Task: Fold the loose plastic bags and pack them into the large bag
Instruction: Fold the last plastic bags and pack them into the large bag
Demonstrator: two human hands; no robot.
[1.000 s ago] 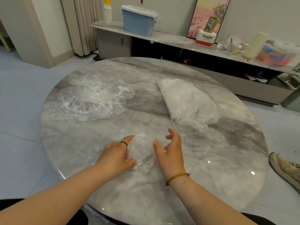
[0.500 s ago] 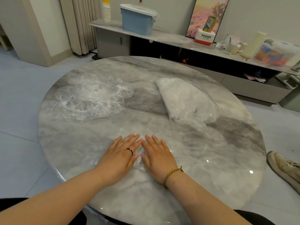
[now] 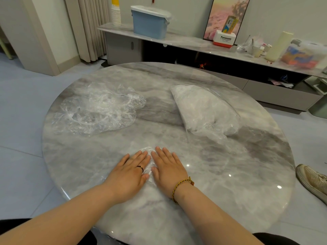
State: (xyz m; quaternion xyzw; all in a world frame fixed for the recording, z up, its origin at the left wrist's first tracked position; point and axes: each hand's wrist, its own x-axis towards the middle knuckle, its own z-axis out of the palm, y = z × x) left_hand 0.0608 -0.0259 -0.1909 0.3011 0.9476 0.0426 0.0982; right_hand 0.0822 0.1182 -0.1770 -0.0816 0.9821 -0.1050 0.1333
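Note:
A small clear plastic bag (image 3: 150, 162) lies flattened on the round marble table (image 3: 230, 174), near its front edge. My left hand (image 3: 130, 174) and my right hand (image 3: 168, 169) press flat on it side by side, fingers straight, so only a strip of plastic shows between and ahead of them. A pile of loose crumpled clear bags (image 3: 97, 110) lies at the table's left. The large bag (image 3: 203, 110), stuffed with white folded plastic, lies at the right with its open mouth toward me.
A shoe (image 3: 313, 181) shows on the floor at the right of the table. Behind the table runs a low shelf (image 3: 185, 42) with a blue bin (image 3: 149, 22), boxes and bottles. Curtains hang at the back left.
One second ago both hands held the bag loosely bunched with curled fingers. They have since flattened onto it and slid slightly forward while pressing it down.

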